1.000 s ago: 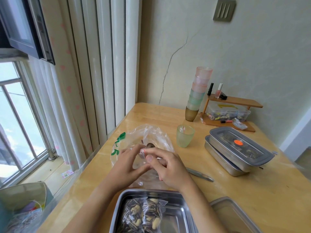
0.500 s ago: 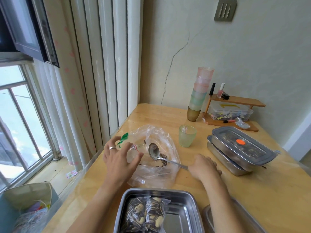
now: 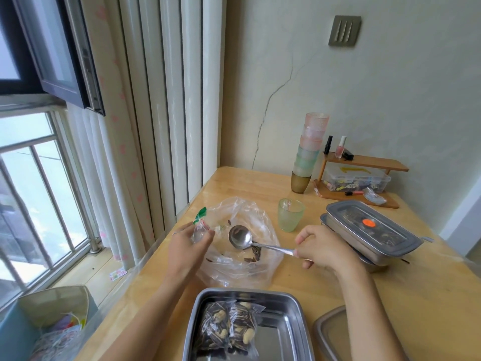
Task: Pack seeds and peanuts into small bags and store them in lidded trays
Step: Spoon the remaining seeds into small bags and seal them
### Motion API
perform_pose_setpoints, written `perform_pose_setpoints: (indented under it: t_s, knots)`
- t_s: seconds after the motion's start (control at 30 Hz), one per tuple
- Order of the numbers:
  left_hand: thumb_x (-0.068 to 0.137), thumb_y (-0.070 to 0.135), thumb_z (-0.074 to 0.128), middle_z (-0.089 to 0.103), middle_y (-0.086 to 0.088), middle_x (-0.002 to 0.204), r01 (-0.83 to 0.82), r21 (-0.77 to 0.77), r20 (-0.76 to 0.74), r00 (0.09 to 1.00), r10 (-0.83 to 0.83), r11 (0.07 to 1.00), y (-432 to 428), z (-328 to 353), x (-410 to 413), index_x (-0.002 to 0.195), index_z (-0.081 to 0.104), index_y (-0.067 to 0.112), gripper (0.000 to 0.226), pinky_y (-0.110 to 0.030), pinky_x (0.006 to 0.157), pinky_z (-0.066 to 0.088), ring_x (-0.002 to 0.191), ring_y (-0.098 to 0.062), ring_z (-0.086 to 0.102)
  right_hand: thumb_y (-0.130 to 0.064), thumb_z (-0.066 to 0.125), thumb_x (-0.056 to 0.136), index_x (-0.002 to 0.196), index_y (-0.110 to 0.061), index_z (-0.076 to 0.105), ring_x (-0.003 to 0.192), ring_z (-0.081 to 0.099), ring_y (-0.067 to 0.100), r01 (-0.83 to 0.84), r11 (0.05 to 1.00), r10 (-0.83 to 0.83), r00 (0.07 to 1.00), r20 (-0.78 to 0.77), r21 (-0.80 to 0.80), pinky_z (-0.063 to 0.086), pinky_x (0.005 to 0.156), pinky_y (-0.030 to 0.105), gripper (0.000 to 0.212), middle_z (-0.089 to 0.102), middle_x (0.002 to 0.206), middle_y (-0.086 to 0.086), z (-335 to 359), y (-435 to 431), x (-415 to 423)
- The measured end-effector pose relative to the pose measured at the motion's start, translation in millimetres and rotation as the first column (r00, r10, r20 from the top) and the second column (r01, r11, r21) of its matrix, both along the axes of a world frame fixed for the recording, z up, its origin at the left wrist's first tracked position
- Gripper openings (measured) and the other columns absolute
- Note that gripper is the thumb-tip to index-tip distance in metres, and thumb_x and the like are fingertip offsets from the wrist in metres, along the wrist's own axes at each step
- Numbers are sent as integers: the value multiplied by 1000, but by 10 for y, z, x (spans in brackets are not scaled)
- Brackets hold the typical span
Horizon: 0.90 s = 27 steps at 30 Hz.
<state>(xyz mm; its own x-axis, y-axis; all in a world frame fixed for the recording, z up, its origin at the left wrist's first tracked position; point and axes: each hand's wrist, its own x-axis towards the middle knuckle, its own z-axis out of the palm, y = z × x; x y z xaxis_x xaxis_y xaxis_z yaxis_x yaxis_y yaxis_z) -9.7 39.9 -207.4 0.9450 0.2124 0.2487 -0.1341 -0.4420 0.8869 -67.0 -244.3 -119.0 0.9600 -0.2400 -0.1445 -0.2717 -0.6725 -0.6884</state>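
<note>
Wooden table (image 3: 390, 308) — left hand (image 3: 187, 246) is pinching a seemingly empty small bag (image 3: 200, 230), right hand (image 3: 322, 248) is gripping the spoon (image 3: 240, 237) over the seed bag (image 3: 250, 267) — two packed bags (image 3: 229, 327) are lying in the unlidded tray (image 3: 286, 324).

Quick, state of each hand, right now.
Left hand: pinching a small clear bag by its top.
Right hand: gripping the metal spoon by its handle.

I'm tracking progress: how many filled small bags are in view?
2. The left bag and the right bag lie side by side in the open tray nearest the person. The stacked lidded trays on the right may hide more.
</note>
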Motion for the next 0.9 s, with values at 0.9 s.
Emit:
perform_pose_setpoints:
  t_s: [0.9]
  knots:
    - [83,45,59,54,0,63,251,454,-293,948,-123,855,-210,614,879,63,57,13,38,-31,59,40,59,-22,52,-8,47,107,90,-11,53,66,72,5,-118,989,0,590,808,86,54,59,24,18,63,79,1,-481,477,124]
